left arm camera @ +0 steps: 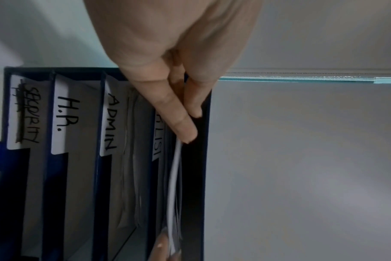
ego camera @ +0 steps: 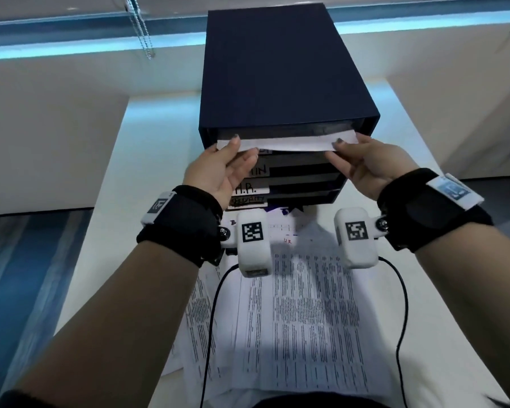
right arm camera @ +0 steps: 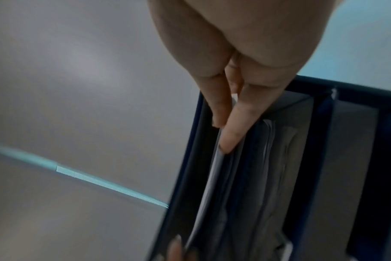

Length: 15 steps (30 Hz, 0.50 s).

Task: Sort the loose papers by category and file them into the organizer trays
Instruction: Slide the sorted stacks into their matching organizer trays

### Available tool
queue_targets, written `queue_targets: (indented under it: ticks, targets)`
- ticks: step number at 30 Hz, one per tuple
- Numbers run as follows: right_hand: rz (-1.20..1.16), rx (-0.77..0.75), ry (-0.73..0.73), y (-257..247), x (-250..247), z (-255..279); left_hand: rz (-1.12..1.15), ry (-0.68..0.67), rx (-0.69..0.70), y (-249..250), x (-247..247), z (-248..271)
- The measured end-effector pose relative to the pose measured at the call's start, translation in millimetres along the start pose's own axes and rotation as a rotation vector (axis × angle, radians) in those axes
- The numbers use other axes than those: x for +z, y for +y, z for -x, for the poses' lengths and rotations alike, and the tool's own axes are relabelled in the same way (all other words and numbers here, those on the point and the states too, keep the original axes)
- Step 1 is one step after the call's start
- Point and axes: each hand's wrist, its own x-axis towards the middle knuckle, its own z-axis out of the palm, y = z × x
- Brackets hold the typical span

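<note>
A dark blue organizer (ego camera: 277, 69) with several stacked trays stands on the white table (ego camera: 124, 184). Its visible labels read ADMIN (left arm camera: 111, 123), H.R. (left arm camera: 65, 113) and SECURITY (left arm camera: 27, 114); the top tray's label is partly covered. A white sheet (ego camera: 292, 145) lies mostly inside the top tray, above other papers, with its near edge sticking out. My left hand (ego camera: 242, 150) pinches its left corner, thumb on top. My right hand (ego camera: 336, 150) pinches the right corner the same way. The wrist views show each pinch (left arm camera: 190, 127) (right arm camera: 223, 134) on the sheet's edge (left arm camera: 174, 176) (right arm camera: 212, 173).
Several loose printed papers (ego camera: 306, 304) lie spread on the table in front of the organizer, under my forearms. Two black cables (ego camera: 212, 304) run from the wrist cameras across them. A bead chain (ego camera: 142, 30) hangs at the back left. Floor shows on both sides of the table.
</note>
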Motion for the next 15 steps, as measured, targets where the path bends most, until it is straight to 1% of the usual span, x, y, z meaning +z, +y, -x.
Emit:
queue_targets:
  ticks: [1,4,5,6,9,11,13,15]
  targets:
    - [0.057,-0.018,-0.017,0,2,-3,0.022,0.001,0.014,0,2,-2]
    - [0.364,-0.095,-0.026,2,11,-11,0.063,0.032,0.031,-1,11,-7]
    - [0.389,-0.109,-0.017,4,14,-15,0.070,0.048,0.039,-2,13,-10]
    - [0.358,-0.105,-0.006,5,17,-19,0.057,0.054,0.056,-3,15,-13]
    - [0.127,-0.067,0.012,5,28,-27,-0.074,0.034,0.128,-9,17,-23]
    - [0.015,-0.068,0.025,5,33,-31,-0.116,0.028,0.146,-10,17,-27]
    - [-0.022,-0.069,0.046,7,35,-37,-0.133,0.018,0.146,-9,18,-32]
    - [0.025,-0.073,0.071,8,35,-42,-0.132,-0.011,0.128,-8,18,-34]
